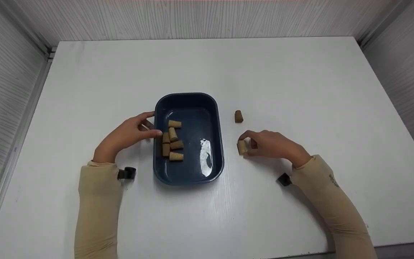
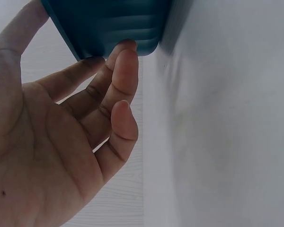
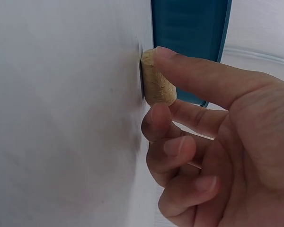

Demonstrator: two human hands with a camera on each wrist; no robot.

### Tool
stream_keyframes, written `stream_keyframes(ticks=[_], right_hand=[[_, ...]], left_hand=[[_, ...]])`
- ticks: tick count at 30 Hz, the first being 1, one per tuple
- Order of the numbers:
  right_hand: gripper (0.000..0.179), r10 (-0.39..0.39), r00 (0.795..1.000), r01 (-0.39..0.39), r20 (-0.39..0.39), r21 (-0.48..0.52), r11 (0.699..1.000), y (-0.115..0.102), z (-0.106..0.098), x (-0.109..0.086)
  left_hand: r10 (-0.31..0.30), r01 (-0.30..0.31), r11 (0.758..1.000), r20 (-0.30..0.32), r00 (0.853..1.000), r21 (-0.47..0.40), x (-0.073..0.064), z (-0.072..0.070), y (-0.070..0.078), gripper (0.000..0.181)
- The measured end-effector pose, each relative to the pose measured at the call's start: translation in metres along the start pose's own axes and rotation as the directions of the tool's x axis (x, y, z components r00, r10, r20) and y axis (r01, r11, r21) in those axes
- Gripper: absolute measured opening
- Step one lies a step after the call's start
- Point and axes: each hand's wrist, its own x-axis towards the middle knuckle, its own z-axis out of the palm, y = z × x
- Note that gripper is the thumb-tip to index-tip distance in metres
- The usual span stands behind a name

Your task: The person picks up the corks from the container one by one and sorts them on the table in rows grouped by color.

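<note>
Currently, right hand (image 1: pixel 270 144) pinches cork (image 1: pixel 242 148) by ends; left hand (image 1: pixel 129 133) loosely spread, touching tray (image 1: pixel 189 174)

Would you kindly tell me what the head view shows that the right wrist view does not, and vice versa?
Only the head view shows the left hand, the six corks inside the tray and the loose darker cork. Only the right wrist view shows the palm of the right hand. Both share the tray and that hand pinching a pale cork.
</note>
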Motion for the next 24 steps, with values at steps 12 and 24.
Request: stream_keyframes(ticks=[12, 24], right_hand=[[0.047, -0.011, 1.0, 0.011, -0.004, 0.058, 0.998, 0.002, -0.01, -0.006], [0.048, -0.088, 0.993, 0.095, -0.076, 0.087, 0.992, -0.014, -0.03, -0.012]], left_hand=[[0.01, -0.01, 1.0, 0.003, 1.0, -0.01, 0.0, 0.0, 0.003, 0.086], [0.015, -0.015, 1.0, 0.0, 1.0, -0.01, 0.001, 0.001, 0.0, 0.086]])
